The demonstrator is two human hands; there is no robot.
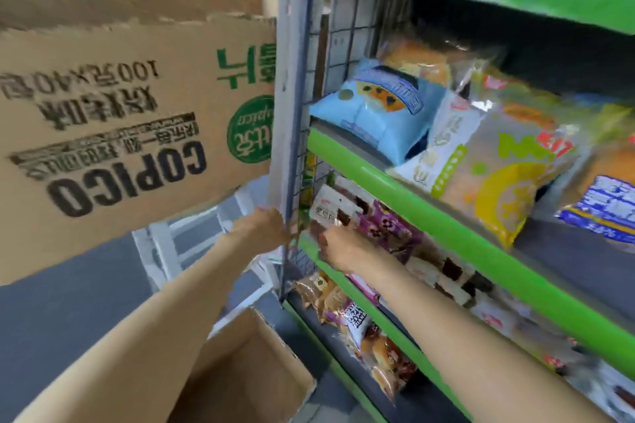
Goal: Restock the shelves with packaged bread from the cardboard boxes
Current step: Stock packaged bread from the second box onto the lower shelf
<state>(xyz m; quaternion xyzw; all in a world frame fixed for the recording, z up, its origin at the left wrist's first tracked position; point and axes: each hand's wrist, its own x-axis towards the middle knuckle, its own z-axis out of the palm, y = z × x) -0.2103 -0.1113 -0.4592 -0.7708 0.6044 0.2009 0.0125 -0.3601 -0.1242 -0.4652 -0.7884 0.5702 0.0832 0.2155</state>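
My right hand (340, 247) reaches into the middle shelf (446, 227) at its left end and grips a white-and-brown bread packet (331, 211). More packets of sliced bread with purple and brown labels (388, 227) lie in a row beside it. My left hand (266, 227) is against the grey shelf upright (292, 113) at the same height. Its fingertips are hidden behind the upright and the wire side grid. An open cardboard box (254, 374) stands on the floor below my arms.
A large printed cardboard box (120, 134) fills the left, close to the upright. The upper shelf holds a blue packet (378, 113) and a yellow-and-orange packet (498, 178). Bread packets (367, 333) lie on the bottom shelf. A white frame (165, 251) stands on the grey floor.
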